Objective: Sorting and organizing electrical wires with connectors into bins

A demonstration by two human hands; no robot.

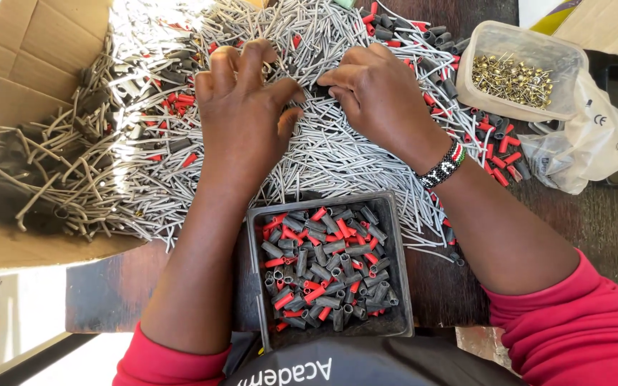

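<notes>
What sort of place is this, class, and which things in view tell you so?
Probably a small assembly or sorting workbench: a heap of grey tubes, a black tray of red and grey sleeves, and a clear tub of brass pins.

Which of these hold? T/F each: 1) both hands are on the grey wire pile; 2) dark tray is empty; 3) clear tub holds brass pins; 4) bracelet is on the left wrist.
1) True: left hand and right hand rest on the grey wire pile.
2) False: the dark tray holds grey and red sleeves.
3) True: the clear tub holds brass pins.
4) False: the beaded bracelet is on the right wrist.
</notes>
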